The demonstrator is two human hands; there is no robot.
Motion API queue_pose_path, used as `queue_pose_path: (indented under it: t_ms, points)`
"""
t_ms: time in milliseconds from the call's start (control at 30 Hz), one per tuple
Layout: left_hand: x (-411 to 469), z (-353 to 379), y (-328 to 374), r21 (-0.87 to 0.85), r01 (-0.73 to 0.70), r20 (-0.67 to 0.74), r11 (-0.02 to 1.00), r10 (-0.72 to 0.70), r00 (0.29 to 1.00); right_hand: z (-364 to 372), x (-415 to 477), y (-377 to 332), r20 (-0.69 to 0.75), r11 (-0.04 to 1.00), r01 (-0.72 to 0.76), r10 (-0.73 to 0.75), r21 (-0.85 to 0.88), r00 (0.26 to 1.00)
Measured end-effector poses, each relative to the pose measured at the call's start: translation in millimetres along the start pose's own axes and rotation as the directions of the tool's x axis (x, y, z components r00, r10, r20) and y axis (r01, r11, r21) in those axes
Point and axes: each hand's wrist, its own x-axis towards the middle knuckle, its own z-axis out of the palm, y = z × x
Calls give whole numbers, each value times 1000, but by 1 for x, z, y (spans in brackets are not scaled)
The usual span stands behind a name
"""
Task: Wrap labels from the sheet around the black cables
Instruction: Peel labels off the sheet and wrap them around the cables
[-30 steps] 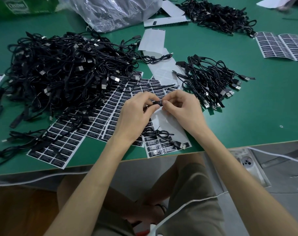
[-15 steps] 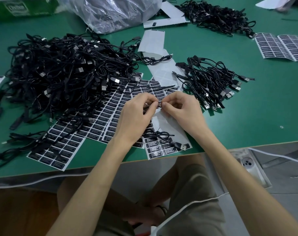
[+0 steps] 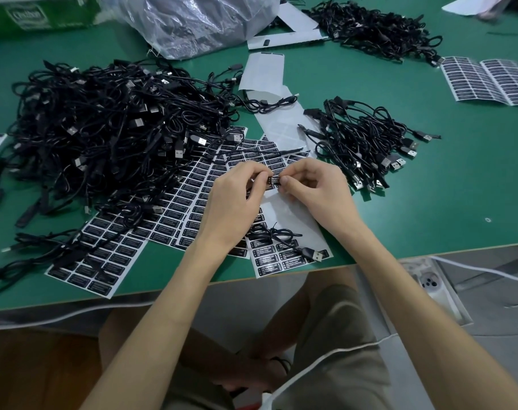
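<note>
Over the label sheets (image 3: pixel 174 208), near the table (image 3: pixel 429 208) front edge, both hands meet. Left hand (image 3: pixel 234 202) and right hand (image 3: pixel 314 187) each pinch, thumb against fingertips, one end of a black label (image 3: pixel 274 181) folded on a cable; whether it is fully wrapped cannot be told. That cable's (image 3: pixel 284 238) USB plug lies on the sheet below the hands. Big cable pile (image 3: pixel 103 128) sits left, small pile (image 3: pixel 367 140) right, a plastic bag (image 3: pixel 198 22) behind.
</note>
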Motion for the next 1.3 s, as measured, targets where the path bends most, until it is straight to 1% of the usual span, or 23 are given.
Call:
queue_pose_path:
  t_ms: [400,667,900,1300]
  points:
    - [0,0,2,4,17,-1,1000,-17,1000,0,-1,0,-4,1000,-8,8,-3,1000]
    - [-1,-1,2,7,23,2,1000,-23,1000,0,0,1,7,1000,16,-15,-17,1000]
    - [-1,-2,3,10,25,1,1000,-25,1000,0,0,2,8,1000,19,-19,12,1000]
    - [-1,0,0,2,4,-7,1000,-4,1000,-1,1,3,20,1000,23,-23,10,1000]
